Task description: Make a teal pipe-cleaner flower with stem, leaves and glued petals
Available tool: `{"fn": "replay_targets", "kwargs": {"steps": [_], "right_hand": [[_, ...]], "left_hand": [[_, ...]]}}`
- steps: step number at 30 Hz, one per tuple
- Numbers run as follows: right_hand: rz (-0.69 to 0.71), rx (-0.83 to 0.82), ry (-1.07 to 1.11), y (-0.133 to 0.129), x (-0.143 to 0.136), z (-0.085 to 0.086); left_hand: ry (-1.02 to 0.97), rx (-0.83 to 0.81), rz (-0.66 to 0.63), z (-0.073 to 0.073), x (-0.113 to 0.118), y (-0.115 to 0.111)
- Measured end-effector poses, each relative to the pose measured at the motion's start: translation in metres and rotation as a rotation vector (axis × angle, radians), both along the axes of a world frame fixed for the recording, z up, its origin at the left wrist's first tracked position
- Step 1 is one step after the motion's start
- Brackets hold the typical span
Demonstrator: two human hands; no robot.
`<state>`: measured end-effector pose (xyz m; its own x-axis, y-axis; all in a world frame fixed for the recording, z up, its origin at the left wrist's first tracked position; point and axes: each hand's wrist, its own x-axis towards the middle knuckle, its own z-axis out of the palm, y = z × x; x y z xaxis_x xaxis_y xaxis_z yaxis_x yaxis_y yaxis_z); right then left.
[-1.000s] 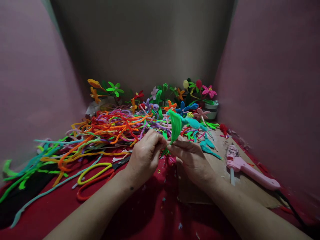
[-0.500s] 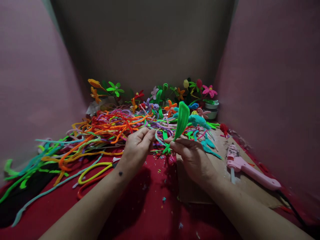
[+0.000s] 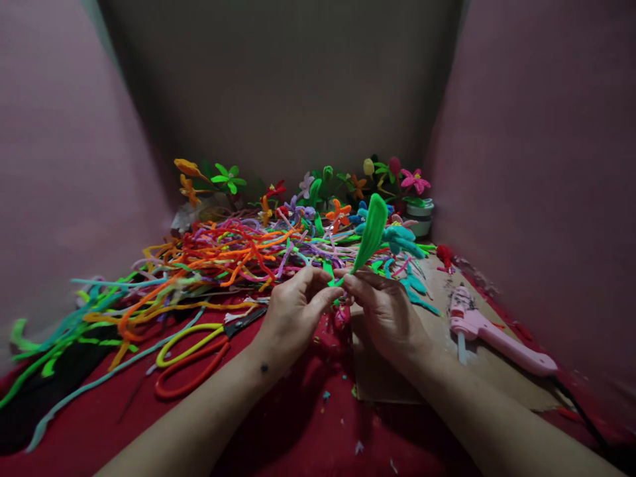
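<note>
A long green pipe-cleaner leaf [image 3: 371, 233] stands tilted up to the right, its narrow base between my hands. My right hand [image 3: 385, 308] pinches the base between thumb and fingers. Closed on the loose green ends below the leaf is my left hand [image 3: 301, 308], its thumb and fingertips nearly meeting the right hand's. A turquoise pipe-cleaner flower [image 3: 401, 240] shows just beyond the right hand. My fingers partly hide the leaf's lower end.
Left of my hands lie scissors [image 3: 191, 361] with yellow and red handles. A heap of colourful pipe cleaners [image 3: 223, 252] spreads behind. On the right, a pink glue gun [image 3: 501, 344] rests on cardboard [image 3: 387, 381]. Finished flowers and a small pot [image 3: 420, 217] line the back.
My left hand has moved right and taken hold of the green ends at the leaf's base. The leaf has shifted slightly right and leans more. More of the scissors shows.
</note>
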<state>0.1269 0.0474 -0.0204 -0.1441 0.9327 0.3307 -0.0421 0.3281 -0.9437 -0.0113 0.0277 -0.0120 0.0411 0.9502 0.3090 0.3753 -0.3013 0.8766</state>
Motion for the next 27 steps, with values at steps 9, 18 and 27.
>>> {"fn": "replay_targets", "kwargs": {"steps": [9, 18, 27], "right_hand": [[0.096, -0.036, 0.07, 0.001, -0.004, -0.011], [0.075, -0.002, 0.021, -0.006, -0.005, 0.004], [0.169, -0.076, 0.166, -0.004, -0.007, -0.009]], "left_hand": [[-0.259, -0.193, -0.111, 0.004, 0.006, -0.003], [-0.428, -0.272, -0.23, -0.001, 0.001, 0.001], [-0.64, -0.342, -0.362, -0.007, 0.0, 0.004]]}}
